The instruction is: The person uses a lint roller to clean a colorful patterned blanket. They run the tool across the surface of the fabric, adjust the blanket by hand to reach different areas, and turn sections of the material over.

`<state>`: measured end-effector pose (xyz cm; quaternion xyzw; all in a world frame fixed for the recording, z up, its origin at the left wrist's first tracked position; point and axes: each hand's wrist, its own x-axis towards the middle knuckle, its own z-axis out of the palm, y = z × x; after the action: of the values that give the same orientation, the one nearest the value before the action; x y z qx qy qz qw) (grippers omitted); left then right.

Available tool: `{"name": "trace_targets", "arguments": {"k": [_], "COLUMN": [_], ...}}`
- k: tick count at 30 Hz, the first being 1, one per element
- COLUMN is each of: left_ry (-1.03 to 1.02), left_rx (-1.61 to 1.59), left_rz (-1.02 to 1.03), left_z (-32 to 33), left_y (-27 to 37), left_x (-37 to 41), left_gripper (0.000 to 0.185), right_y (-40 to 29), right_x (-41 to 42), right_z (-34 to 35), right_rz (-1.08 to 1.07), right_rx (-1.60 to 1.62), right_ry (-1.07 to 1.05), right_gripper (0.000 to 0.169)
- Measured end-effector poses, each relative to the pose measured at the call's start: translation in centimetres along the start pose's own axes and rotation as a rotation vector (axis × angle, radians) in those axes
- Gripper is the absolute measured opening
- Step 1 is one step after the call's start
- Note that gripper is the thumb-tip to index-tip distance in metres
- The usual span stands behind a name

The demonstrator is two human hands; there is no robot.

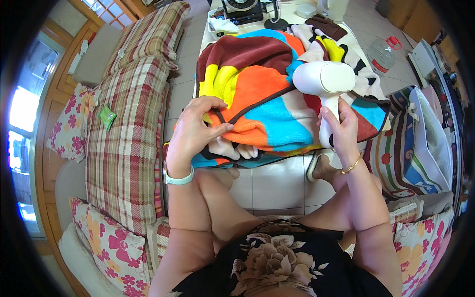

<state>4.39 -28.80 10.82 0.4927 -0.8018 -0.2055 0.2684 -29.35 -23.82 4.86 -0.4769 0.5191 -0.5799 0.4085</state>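
Note:
A multicoloured fleece blanket (256, 83) with dark brown edging lies heaped on a table and hangs over its near edge. My left hand (196, 128) rests on the blanket's near left part, thumb and index finger apart beside a brown-edged fold. Some of its fingers are hidden. My right hand (341, 122) grips the handle of a white handheld appliance (323, 80) with a broad head and a ridged oval panel. That head is upright over the blanket's right side. Whether it touches the cloth cannot be told.
A pale table (295, 18) carries a white bin (213, 29), a black device (245, 16), a stand (276, 24), a brown cloth (326, 26) and a kettle (332, 9). On the right are a plastic bottle (382, 55) and striped bag (393, 152). A plaid-covered sofa (126, 148) is left.

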Motion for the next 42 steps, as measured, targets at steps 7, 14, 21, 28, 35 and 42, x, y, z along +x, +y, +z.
{"name": "trace_targets", "arguments": {"k": [7,14,21,28,35,42], "left_ry": [-0.009,0.005,0.025,0.031,0.033,0.002], "left_rx": [-0.067,-0.054,-0.028,-0.033,-0.066,-0.05], "left_rz": [0.01,0.025,0.095,0.089,0.068,0.068], "left_z": [0.5,1.6,2.6,2.4,2.2,2.0], "left_y": [-2.2,-2.6,-3.2,-3.3,-3.5,-3.4], "left_x": [-0.8,-1.3,-0.9,-0.9,-1.2,-1.1], "left_gripper": [0.024,0.02,0.016,0.014,0.011,0.014], "right_y": [-1.2,-1.3,0.0,-0.5,-0.9,-1.4], "right_x": [-3.6,-2.8,-4.2,-3.2,-1.3,-2.4], "right_z": [6.5,9.3,10.0,9.8,8.9,9.4], "right_rz": [-0.008,-0.142,-0.198,-0.306,-0.215,-0.145], "right_rx": [-0.221,-0.468,-0.513,-0.681,-0.576,-0.397], "right_ry": [-0.162,-0.154,-0.174,-0.109,-0.097,-0.121], "right_gripper": [0.042,0.04,0.044,0.047,0.04,0.037]}}
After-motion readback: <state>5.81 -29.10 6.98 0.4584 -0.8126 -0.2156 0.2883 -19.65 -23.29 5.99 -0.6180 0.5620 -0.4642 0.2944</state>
